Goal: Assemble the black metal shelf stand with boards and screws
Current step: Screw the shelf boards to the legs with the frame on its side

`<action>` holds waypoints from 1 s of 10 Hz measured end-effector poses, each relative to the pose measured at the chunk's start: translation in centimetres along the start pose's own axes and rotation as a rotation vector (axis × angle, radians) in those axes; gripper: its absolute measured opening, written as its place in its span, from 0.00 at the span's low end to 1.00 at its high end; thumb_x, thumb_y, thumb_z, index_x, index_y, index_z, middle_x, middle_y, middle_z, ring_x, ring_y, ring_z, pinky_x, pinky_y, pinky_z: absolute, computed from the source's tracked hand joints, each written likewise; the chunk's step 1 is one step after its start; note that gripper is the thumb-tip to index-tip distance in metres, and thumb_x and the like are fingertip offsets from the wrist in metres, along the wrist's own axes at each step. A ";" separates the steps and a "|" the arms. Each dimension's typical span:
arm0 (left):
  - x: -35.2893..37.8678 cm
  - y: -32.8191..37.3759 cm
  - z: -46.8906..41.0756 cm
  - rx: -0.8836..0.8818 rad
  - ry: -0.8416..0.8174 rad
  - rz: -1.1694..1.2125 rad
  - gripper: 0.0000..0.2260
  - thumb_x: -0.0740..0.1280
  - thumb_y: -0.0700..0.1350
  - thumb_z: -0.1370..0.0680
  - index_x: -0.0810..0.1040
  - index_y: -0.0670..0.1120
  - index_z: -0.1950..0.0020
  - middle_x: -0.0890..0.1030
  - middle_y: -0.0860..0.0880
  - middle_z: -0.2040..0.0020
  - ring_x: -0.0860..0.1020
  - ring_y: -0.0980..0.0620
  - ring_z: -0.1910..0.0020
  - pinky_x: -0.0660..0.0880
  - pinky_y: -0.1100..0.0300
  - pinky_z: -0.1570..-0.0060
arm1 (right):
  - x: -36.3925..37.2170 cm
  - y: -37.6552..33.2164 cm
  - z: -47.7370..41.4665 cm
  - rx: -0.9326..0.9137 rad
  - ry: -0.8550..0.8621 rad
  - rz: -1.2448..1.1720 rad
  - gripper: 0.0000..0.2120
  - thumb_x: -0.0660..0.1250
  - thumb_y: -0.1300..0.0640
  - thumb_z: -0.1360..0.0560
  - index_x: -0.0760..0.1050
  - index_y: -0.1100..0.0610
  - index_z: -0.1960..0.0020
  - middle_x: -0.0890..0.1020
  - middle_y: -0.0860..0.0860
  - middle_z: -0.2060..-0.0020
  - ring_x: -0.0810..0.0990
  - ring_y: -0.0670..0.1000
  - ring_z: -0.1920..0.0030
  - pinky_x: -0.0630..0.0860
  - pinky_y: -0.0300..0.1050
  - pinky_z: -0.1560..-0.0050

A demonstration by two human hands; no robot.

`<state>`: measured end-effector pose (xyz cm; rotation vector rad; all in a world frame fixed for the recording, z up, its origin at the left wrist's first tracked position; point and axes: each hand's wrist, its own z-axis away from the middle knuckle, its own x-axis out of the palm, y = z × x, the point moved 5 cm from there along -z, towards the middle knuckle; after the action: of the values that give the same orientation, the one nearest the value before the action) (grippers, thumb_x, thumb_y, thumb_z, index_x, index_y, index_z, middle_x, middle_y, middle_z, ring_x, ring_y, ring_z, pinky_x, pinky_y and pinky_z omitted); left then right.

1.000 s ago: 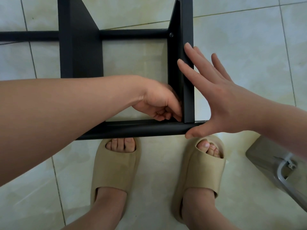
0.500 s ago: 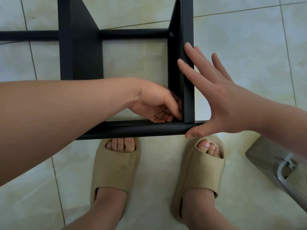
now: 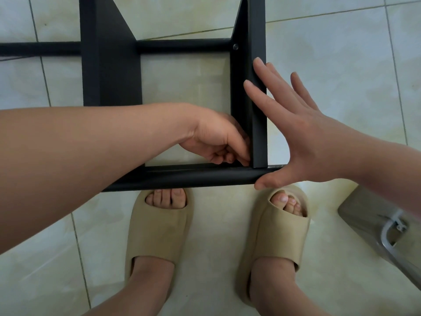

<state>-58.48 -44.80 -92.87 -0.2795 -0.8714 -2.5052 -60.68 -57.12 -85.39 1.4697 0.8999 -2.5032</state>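
Note:
The black shelf stand stands on the tiled floor in front of me. Its near tube (image 3: pixel 193 176) runs left to right, and its far tube (image 3: pixel 182 45) carries a visible screw (image 3: pixel 235 46). Two black boards cross between the tubes, the left board (image 3: pixel 109 71) and the right board (image 3: pixel 259 133). My left hand (image 3: pixel 216 140) is inside the near right corner. Its curled fingertips pinch a small screw against the right board, mostly hidden by the fingers. My right hand (image 3: pixel 296 137) presses flat on the right board's outer face, thumb against the near tube.
My feet in beige slippers (image 3: pixel 159 229) (image 3: pixel 278 224) stand just behind the near tube. A grey object with a metal handle (image 3: pixel 369 224) lies on the floor at the right. Pale tiles surround the stand.
My left hand's fingers have shifted slightly at the corner, wrist turning a little. My right hand and the stand have stayed in place.

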 end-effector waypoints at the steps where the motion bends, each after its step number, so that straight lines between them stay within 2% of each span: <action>1: 0.0 0.1 0.1 -0.001 -0.001 -0.007 0.10 0.68 0.33 0.24 0.80 0.46 0.62 0.80 0.52 0.69 0.70 0.56 0.68 0.64 0.63 0.64 | 0.0 0.0 0.0 -0.001 -0.004 -0.006 0.65 0.68 0.24 0.38 0.41 0.57 0.17 0.37 0.57 0.19 0.34 0.55 0.19 0.36 0.61 0.21; 3: -0.2 0.2 0.2 0.004 -0.002 -0.005 0.08 0.68 0.33 0.24 0.78 0.45 0.59 0.80 0.52 0.69 0.70 0.56 0.68 0.65 0.63 0.62 | 0.0 0.0 0.0 0.002 -0.005 -0.011 0.66 0.69 0.24 0.38 0.41 0.57 0.17 0.37 0.57 0.19 0.35 0.55 0.19 0.36 0.61 0.21; 5: -0.1 -0.5 0.0 -0.023 0.027 -0.008 0.08 0.68 0.34 0.25 0.79 0.47 0.55 0.77 0.49 0.62 0.73 0.55 0.65 0.67 0.62 0.62 | 0.0 0.0 0.0 0.002 -0.001 -0.001 0.65 0.67 0.24 0.39 0.41 0.57 0.17 0.37 0.57 0.19 0.35 0.55 0.19 0.36 0.60 0.21; 6: -0.1 -0.7 0.1 -0.049 0.033 -0.019 0.07 0.67 0.37 0.23 0.82 0.48 0.57 0.81 0.52 0.61 0.72 0.54 0.63 0.68 0.61 0.60 | 0.0 0.0 0.0 0.002 0.002 0.001 0.65 0.67 0.24 0.39 0.41 0.57 0.17 0.37 0.57 0.19 0.35 0.55 0.19 0.36 0.59 0.21; 7: 0.0 -0.2 0.3 -0.033 0.002 0.001 0.09 0.67 0.39 0.23 0.82 0.48 0.61 0.82 0.53 0.65 0.72 0.55 0.65 0.68 0.61 0.61 | 0.0 0.0 0.0 0.000 0.003 0.000 0.66 0.67 0.24 0.39 0.41 0.57 0.17 0.37 0.57 0.19 0.35 0.55 0.19 0.36 0.60 0.21; 9: -0.1 0.6 0.1 -0.004 0.024 -0.011 0.11 0.68 0.33 0.24 0.80 0.46 0.63 0.80 0.52 0.69 0.71 0.57 0.69 0.69 0.68 0.67 | 0.0 0.0 0.0 0.000 0.005 -0.004 0.65 0.67 0.24 0.39 0.41 0.57 0.17 0.37 0.57 0.19 0.35 0.55 0.19 0.36 0.60 0.21; 10: 0.0 0.5 0.1 0.006 0.017 0.002 0.10 0.68 0.32 0.24 0.79 0.46 0.61 0.79 0.52 0.70 0.70 0.57 0.68 0.68 0.67 0.64 | 0.0 0.0 0.1 0.001 0.001 -0.005 0.65 0.67 0.24 0.39 0.41 0.57 0.17 0.37 0.57 0.19 0.35 0.55 0.19 0.36 0.60 0.21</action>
<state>-58.18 -45.07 -92.50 -0.2564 -0.8708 -2.4987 -60.73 -57.17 -85.36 1.4704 0.9035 -2.5073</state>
